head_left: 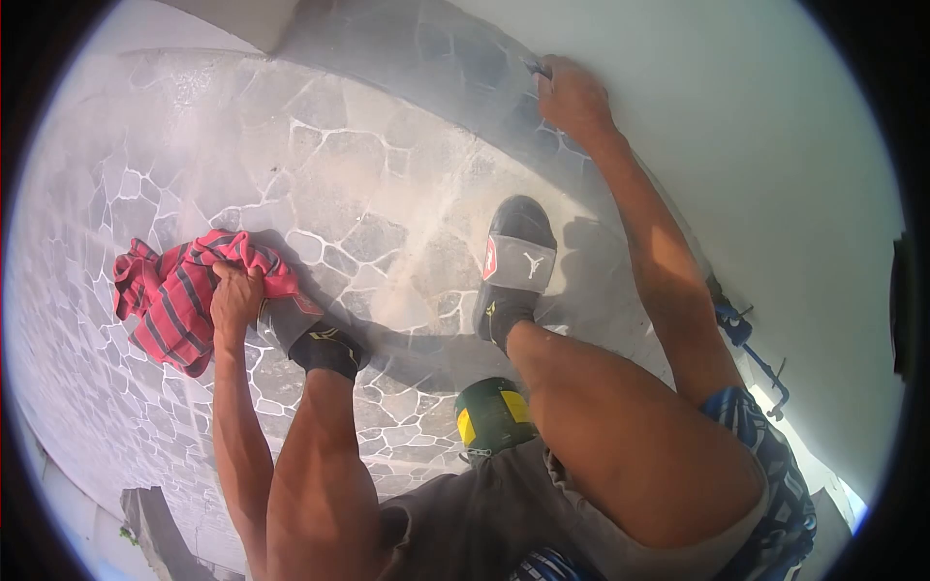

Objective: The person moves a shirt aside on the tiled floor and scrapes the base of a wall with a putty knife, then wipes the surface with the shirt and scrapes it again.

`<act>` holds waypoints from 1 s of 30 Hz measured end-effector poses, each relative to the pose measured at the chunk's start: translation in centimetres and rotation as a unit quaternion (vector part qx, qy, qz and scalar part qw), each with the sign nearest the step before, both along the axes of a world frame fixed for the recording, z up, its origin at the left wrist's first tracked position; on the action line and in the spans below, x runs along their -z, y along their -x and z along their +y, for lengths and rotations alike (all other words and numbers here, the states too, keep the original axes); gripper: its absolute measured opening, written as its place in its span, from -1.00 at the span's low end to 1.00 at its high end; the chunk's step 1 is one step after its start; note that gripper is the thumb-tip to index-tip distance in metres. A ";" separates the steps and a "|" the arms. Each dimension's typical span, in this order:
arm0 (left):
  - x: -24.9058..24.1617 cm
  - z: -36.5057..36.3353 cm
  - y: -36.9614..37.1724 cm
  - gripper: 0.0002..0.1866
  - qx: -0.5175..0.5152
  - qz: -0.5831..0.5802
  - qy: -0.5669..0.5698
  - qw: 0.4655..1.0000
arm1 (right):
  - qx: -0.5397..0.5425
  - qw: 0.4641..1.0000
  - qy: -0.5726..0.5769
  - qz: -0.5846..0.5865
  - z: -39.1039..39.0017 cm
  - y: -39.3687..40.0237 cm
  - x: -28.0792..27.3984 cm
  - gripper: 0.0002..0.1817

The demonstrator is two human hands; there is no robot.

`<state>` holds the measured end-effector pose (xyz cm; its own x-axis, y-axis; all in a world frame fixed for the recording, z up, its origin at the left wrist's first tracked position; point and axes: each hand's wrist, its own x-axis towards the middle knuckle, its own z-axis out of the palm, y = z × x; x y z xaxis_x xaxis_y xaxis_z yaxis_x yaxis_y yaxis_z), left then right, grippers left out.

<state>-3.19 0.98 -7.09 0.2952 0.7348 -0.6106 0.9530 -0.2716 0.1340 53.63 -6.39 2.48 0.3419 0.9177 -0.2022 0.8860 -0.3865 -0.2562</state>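
My left hand (235,302) is closed on a red cloth with dark stripes (179,300), bunched up beside my left foot. The cloth lies on the stone-patterned floor (378,232). At the base of the pale wall (765,126), my right hand (576,99) is closed around a small dark object (536,69). Only its end shows past my fingers, so its kind is hidden. A black and grey slide sandal (521,247) is on my right foot, over a black sock. Between my legs stands a dark green and yellow container (492,416).
Along the wall on the right is a blue metal fitting with a thin rod (746,334). A grey post-like block (160,528) stands at the lower left. A pale ledge (232,19) juts in at the top. Shade covers the floor strip by the wall.
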 end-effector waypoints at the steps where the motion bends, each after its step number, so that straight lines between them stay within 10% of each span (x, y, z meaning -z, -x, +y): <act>1: 1.3 0.0 1.1 -0.44 0.034 0.007 0.002 0.999 | -0.022 0.998 0.009 -0.054 0.4 0.2 0.7 -0.75; 5: 0.7 0.1 0.8 -0.44 0.034 0.024 0.002 0.999 | -0.238 0.957 0.037 -0.162 -1.7 6.1 3.4 -0.82; 7: 0.9 0.2 0.9 -0.43 0.047 0.024 0.000 0.999 | -0.286 0.951 0.106 0.046 -3.6 8.6 1.7 -0.76; 10: 0.0 -0.5 0.6 -0.51 0.021 0.008 -0.017 1.000 | -0.203 0.976 -0.042 0.072 -2.6 6.4 0.7 -0.72; 15: -1.8 -0.3 -1.4 -0.54 -0.035 -0.018 -0.011 0.999 | -0.075 0.986 0.050 -0.138 0.4 3.0 2.7 -0.72; 20: -2.8 -0.3 -2.1 -0.46 -0.028 0.012 0.002 1.000 | -0.291 0.947 0.108 0.081 -5.4 12.4 2.7 -0.71; 30: -3.5 -0.3 -3.1 -0.44 -0.056 -0.002 -0.005 0.998 | -0.261 0.961 -0.056 -0.073 -7.1 14.0 4.2 -0.58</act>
